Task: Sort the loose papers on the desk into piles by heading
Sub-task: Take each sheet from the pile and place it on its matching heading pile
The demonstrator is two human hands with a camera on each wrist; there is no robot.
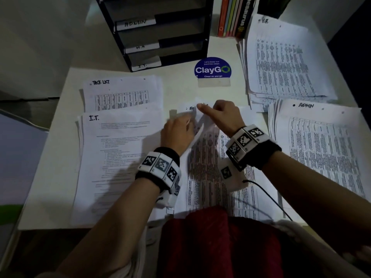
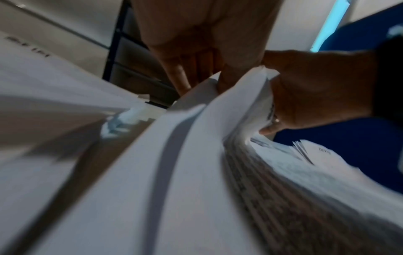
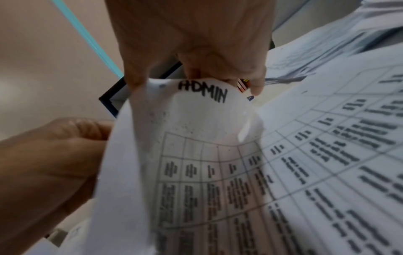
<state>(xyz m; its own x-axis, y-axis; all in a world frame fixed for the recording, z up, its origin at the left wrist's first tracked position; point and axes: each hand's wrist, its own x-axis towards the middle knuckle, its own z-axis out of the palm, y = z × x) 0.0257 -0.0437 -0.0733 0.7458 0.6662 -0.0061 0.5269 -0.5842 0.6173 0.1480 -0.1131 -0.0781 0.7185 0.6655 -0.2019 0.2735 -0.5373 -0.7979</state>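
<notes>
In the middle of the white desk point(image 1: 180, 83) lies a stack of loose printed papers point(image 1: 210, 177). Its top sheet point(image 3: 196, 155), headed ADMIN, is curled up off the stack. My right hand point(image 1: 208, 111) pinches that sheet's top edge, thumb and fingers point(image 3: 257, 81) by the heading. My left hand point(image 1: 180, 125) grips the sheet's left edge point(image 2: 218, 112). Sorted piles lie around: TASK LIST point(image 1: 122, 93) and I.T. point(image 1: 112, 157) on the left, H.R. point(image 1: 281, 61) and ADMIN point(image 1: 321, 147) on the right.
A black tray rack point(image 1: 160, 33) labelled ADMIN, H.R. and I.T. stands at the back. Upright books point(image 1: 234, 15) are to its right. A blue ClayGo sticker point(image 1: 212, 70) sits behind my hands. A thin black cable point(image 1: 267, 195) trails from my right wrist over the stack.
</notes>
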